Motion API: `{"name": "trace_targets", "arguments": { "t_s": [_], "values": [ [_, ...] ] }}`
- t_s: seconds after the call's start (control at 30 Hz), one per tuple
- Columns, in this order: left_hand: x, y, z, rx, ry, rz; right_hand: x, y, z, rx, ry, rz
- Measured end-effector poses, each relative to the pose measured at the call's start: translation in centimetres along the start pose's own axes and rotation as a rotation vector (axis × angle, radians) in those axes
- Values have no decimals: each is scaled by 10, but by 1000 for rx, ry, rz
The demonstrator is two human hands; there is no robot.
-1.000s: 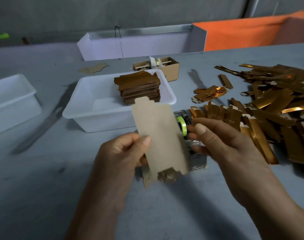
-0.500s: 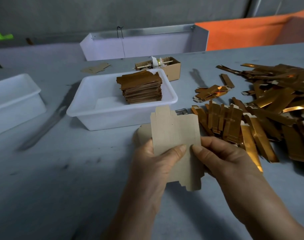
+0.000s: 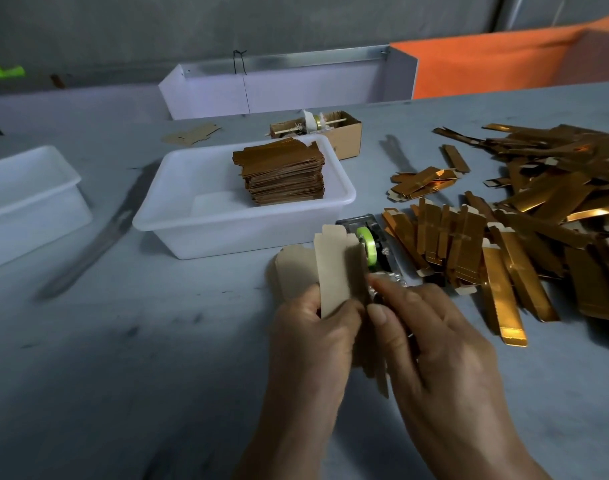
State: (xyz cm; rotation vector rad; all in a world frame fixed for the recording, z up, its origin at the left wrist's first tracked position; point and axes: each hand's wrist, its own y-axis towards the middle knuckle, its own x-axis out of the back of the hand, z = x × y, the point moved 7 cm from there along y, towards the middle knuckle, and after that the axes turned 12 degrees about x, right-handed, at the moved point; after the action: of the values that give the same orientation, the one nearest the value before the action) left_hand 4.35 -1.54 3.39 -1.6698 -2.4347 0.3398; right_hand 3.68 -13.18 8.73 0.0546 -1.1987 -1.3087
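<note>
Two hands — left hand (image 3: pixel 311 336), right hand (image 3: pixel 434 344) — pinch one cardboard blank (image 3: pixel 334 268).

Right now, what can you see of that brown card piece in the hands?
The card blank is plain brown paperboard, die-cut, with a small tab at its top end and notched flaps below. It is bent lengthwise along a crease. It stands near upright above the grey table, in front of a tape dispenser with a green roll. The left hand pinches its left panel; the right hand pinches its right edge.
</note>
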Motion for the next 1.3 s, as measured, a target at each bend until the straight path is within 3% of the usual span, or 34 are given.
{"name": "trace_targets", "arguments": {
  "t_s": [0.17,0.23,0.3,0.4,0.53,0.8,1.03,1.13,1.23,1.3],
  "values": [
    [-10,-4,0,84,-17,262,-3,-1,1,18,-54,37],
    [-8,-5,-6,9,77,251,-7,-3,-4,-13,-6,85],
    [-3,-6,-8,-31,132,215,-9,-5,-12,-167,179,114],
    [-1,-6,-3,31,197,292,-7,-13,-35,-458,469,33],
    [-7,-14,-5,82,197,380,-18,-15,-41,-671,902,70],
    [3,-11,-4,83,203,234,-26,-13,-47,-733,1019,41],
    [14,-14,-9,-60,194,-48,-28,-12,-47,-737,1013,22],
    [10,-30,-27,-347,457,-290,-31,-13,-49,-743,991,-6],
    [-12,-47,-40,-645,871,-390,-33,-11,-48,-747,1017,-26],
    [-26,-55,-35,-696,1090,-442,-33,-9,-48,-754,1036,-38]
  ]
}}
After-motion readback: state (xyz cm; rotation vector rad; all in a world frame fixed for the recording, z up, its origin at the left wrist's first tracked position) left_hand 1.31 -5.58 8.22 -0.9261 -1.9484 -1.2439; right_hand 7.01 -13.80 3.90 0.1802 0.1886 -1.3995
